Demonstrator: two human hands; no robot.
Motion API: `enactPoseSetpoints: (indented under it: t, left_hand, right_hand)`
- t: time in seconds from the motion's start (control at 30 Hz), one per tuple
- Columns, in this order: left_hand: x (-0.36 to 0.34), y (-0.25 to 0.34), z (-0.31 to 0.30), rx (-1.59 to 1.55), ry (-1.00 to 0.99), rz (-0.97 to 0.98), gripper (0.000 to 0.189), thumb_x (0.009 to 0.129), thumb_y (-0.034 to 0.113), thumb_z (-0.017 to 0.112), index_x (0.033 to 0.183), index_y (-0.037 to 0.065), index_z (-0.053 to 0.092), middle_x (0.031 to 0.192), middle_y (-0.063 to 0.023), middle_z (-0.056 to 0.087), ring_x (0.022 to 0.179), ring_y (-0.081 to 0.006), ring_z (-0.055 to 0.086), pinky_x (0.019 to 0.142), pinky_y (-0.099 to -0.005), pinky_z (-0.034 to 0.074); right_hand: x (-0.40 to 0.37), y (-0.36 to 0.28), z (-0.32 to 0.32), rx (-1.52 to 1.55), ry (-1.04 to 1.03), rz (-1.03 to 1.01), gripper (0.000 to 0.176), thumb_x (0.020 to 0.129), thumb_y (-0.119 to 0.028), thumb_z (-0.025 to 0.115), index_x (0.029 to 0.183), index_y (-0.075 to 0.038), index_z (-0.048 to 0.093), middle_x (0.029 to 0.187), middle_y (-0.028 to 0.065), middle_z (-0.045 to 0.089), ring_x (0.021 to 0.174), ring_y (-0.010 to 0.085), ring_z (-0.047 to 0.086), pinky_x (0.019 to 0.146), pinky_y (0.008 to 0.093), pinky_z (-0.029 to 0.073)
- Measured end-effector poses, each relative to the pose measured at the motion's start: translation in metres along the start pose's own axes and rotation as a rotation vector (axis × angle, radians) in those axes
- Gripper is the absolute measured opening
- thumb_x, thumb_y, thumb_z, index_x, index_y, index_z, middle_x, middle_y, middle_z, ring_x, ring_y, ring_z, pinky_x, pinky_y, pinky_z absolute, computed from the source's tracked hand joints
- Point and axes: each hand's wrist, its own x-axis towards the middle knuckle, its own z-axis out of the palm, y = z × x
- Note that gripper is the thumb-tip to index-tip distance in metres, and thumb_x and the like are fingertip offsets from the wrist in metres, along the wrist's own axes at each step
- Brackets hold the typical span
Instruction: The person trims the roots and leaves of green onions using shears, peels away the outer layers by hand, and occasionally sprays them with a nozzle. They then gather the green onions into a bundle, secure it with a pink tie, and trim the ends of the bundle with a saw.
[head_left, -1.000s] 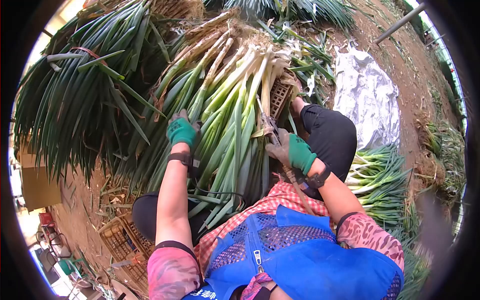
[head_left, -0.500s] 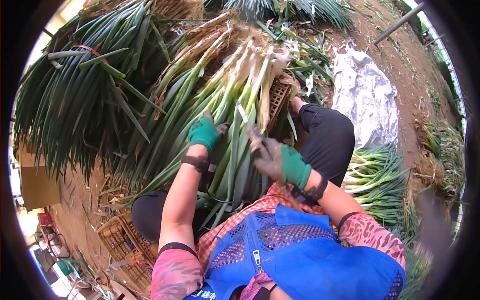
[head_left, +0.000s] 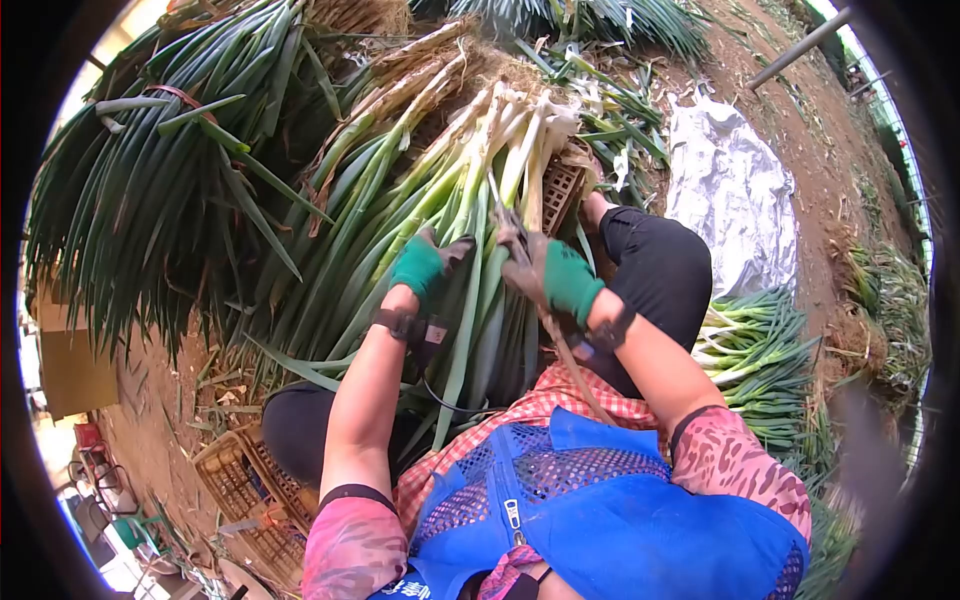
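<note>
Right hand (head_left: 553, 277) nearer crate edge (head_left: 558, 200)

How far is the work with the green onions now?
Apparently done: the clean pile beside the right knee.
In hand: left hand at loose onions, right hand holding a tool.
Seemingly left: brown-skinned stalks and the banded bundle.

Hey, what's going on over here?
A person in green-and-grey gloves is working over a heap of long green onions with white stems. The right hand holds a slim grey tool with a brownish hose, pointed at the stems. The left hand is at the green leaves; its grip is unclear. More green onions lie beyond the black-clad right knee.
</note>
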Motion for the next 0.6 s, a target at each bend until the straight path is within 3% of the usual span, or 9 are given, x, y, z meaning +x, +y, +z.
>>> enactPoseSetpoints:
  t: [0.07, 0.17, 0.27, 0.37, 0.4, 0.43, 0.5, 0.53, 0.6]
  left_hand:
    - [0.002, -0.005, 0.002, 0.159, 0.068, 0.016, 0.053, 0.081, 0.03, 0.077, 0.108, -0.012, 0.058, 0.082, -0.0113, 0.065, 0.072, -0.015, 0.056, 0.064, -0.031, 0.048]
    - [-0.004, 0.005, -0.005, 0.064, -0.045, -0.058, 0.056, 0.082, 0.036, 0.076, 0.106, -0.012, 0.059, 0.084, -0.0148, 0.064, 0.074, -0.0161, 0.056, 0.068, -0.0328, 0.049]
    - [-0.016, 0.014, -0.003, 0.138, 0.108, 0.046, 0.058, 0.084, 0.042, 0.073, 0.106, -0.011, 0.06, 0.085, -0.0163, 0.064, 0.077, -0.0184, 0.057, 0.072, -0.0348, 0.048]
    - [0.018, -0.03, 0.004, -0.306, 0.017, -0.159, 0.082, 0.081, 0.054, 0.07, 0.124, -0.014, 0.051, 0.109, -0.0264, 0.065, 0.103, -0.0302, 0.063, 0.092, -0.0358, 0.046]
    - [0.004, -0.007, 0.0, -0.189, 0.039, -0.169, 0.058, 0.087, 0.038, 0.066, 0.126, -0.005, 0.055, 0.118, -0.0213, 0.064, 0.104, -0.0313, 0.063, 0.093, -0.0344, 0.045]
    - [0.009, -0.018, -0.004, 0.143, 0.015, 0.195, 0.052, 0.086, 0.031, 0.066, 0.126, 0.0, 0.056, 0.12, -0.0178, 0.064, 0.103, -0.0318, 0.063, 0.092, -0.034, 0.046]
    - [0.023, -0.05, -0.016, 0.81, -0.04, 0.92, 0.045, 0.084, 0.018, 0.065, 0.127, 0.008, 0.058, 0.124, -0.011, 0.064, 0.1, -0.0328, 0.064, 0.088, -0.0333, 0.048]
    - [0.024, -0.05, -0.012, 0.788, -0.059, 0.805, 0.048, 0.076, 0.003, 0.063, 0.123, 0.017, 0.061, 0.123, -0.0029, 0.065, 0.095, -0.032, 0.065, 0.085, -0.0329, 0.048]
    - [0.048, -0.079, 0.001, 0.427, -0.142, 0.722, 0.04, 0.076, 0.005, 0.068, 0.115, 0.014, 0.065, 0.111, -0.0051, 0.069, 0.087, -0.0277, 0.066, 0.081, -0.0337, 0.049]
  right_hand:
    - [0.026, 0.004, -0.002, -0.014, 0.051, -0.001, 0.05, 0.075, -0.041, 0.062, 0.097, 0.003, 0.064, 0.085, 0.0292, 0.065, 0.082, 0.0434, 0.065, 0.075, 0.0458, 0.051]
    - [0.068, 0.008, -0.01, -0.053, 0.057, 0.074, 0.048, 0.075, -0.039, 0.061, 0.092, 0.005, 0.065, 0.082, 0.03, 0.065, 0.079, 0.0422, 0.066, 0.073, 0.0453, 0.052]
    - [0.072, 0.01, -0.012, -0.069, 0.107, 0.013, 0.045, 0.075, -0.04, 0.062, 0.093, 0.002, 0.065, 0.08, 0.0282, 0.065, 0.077, 0.0419, 0.065, 0.072, 0.0447, 0.052]
    - [0.017, -0.009, -0.019, 0.0, -0.042, -0.081, 0.031, 0.078, -0.034, 0.062, 0.094, -0.007, 0.065, 0.087, 0.0256, 0.061, 0.079, 0.0424, 0.063, 0.068, 0.0471, 0.05]
    - [0.0, -0.007, -0.013, -0.033, -0.059, -0.126, 0.021, 0.079, -0.028, 0.062, 0.092, -0.012, 0.064, 0.089, 0.0235, 0.057, 0.081, 0.0427, 0.062, 0.066, 0.0489, 0.049]
    - [-0.017, -0.005, -0.007, -0.065, -0.075, -0.171, 0.012, 0.08, -0.022, 0.061, 0.09, -0.018, 0.063, 0.091, 0.0215, 0.053, 0.083, 0.0429, 0.06, 0.063, 0.0507, 0.047]
    - [-0.043, -0.001, 0.002, -0.096, -0.138, -0.137, 0.025, 0.08, -0.028, 0.062, 0.097, -0.009, 0.061, 0.089, 0.0263, 0.058, 0.08, 0.0431, 0.062, 0.066, 0.0494, 0.049]
    - [-0.056, -0.004, 0.004, -0.112, -0.17, -0.121, 0.032, 0.08, -0.03, 0.063, 0.1, -0.005, 0.06, 0.088, 0.0287, 0.06, 0.079, 0.0432, 0.062, 0.068, 0.0487, 0.049]
    - [-0.066, -0.013, 0.008, -0.068, -0.145, -0.006, 0.04, 0.079, -0.034, 0.063, 0.1, 0.0, 0.058, 0.083, 0.0291, 0.062, 0.078, 0.0436, 0.063, 0.069, 0.0483, 0.05]
